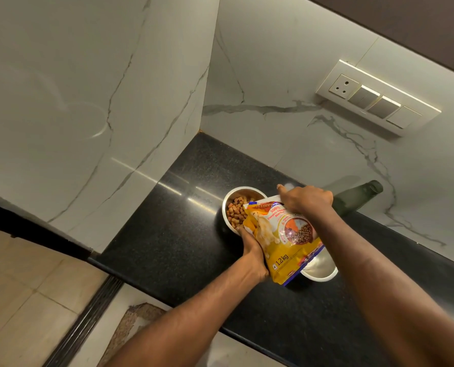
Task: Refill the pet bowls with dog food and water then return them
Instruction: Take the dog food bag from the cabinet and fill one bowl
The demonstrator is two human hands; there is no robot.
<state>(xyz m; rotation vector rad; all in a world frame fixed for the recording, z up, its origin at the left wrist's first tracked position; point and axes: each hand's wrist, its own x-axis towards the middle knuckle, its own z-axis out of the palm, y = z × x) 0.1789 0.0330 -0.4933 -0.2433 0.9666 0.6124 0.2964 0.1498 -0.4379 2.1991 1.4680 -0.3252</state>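
A yellow dog food bag (pixel 286 239) is tipped over a steel bowl (pixel 227 205) on the black counter, its open mouth over the bowl. Brown kibble (pixel 236 209) lies in that bowl. My left hand (pixel 252 254) grips the bag's lower side. My right hand (pixel 306 198) pinches the bag's top edge. A second steel bowl (pixel 321 268) sits nearer me, partly hidden under the bag; its visible part shows no food.
A dark green bottle (pixel 358 196) stands against the marble wall behind my right hand. A switch panel (pixel 376 98) is on the wall above. The black counter (pixel 172 234) ends at a corner on the left, with tiled floor (pixel 22 287) below.
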